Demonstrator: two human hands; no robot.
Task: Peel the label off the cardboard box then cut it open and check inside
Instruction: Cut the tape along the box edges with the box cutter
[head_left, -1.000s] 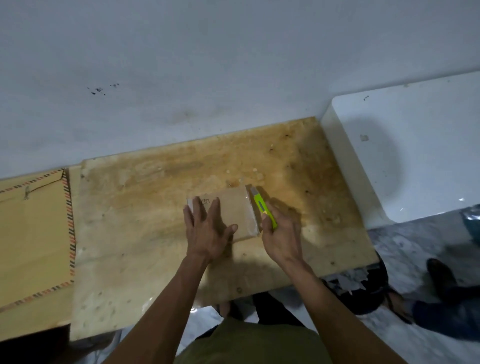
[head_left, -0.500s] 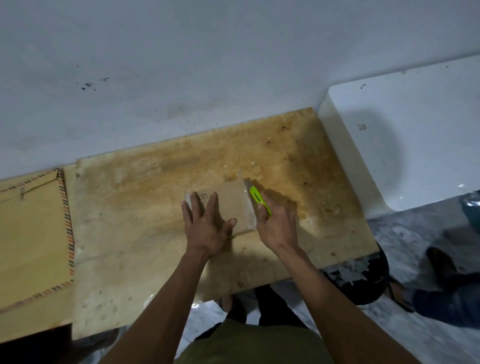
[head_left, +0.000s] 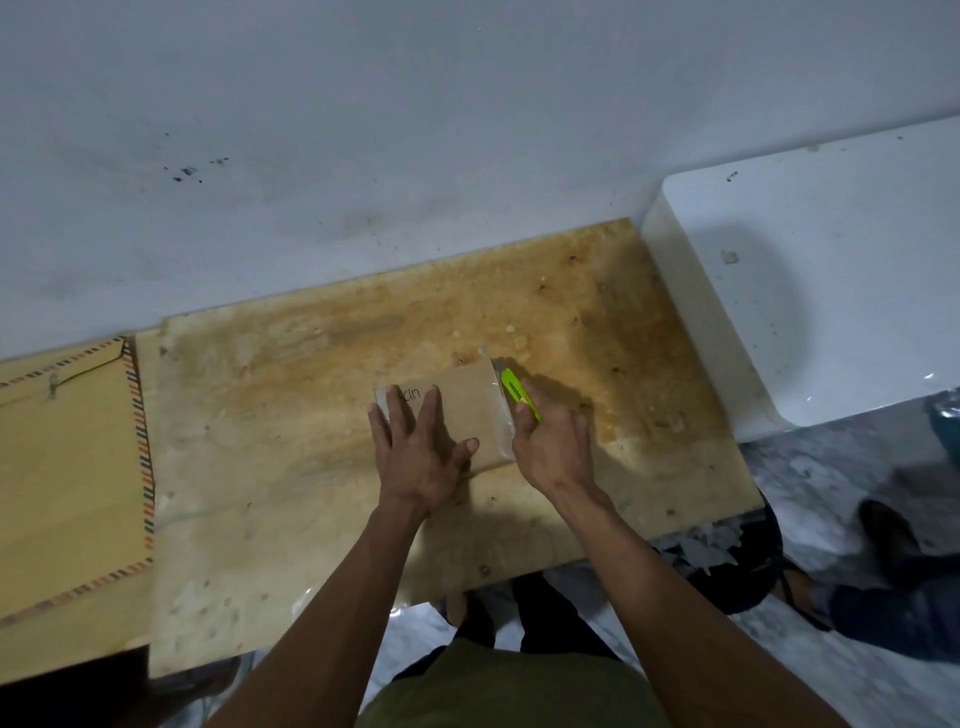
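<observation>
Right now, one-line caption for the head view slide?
Left hand pins cardboard box on wooden board; right hand runs green cutter along its edge.

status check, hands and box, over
Left hand flat on cardboard box. Right hand grips green utility knife at box's right edge. Box still shut. Nothing in the way.

Both arms bare right up from the left hand and right hand, no sleeves, watch or rings showing (the light's dim though). Below the elbows there's an olive-green shirt, dark trousers just past it.
</observation>
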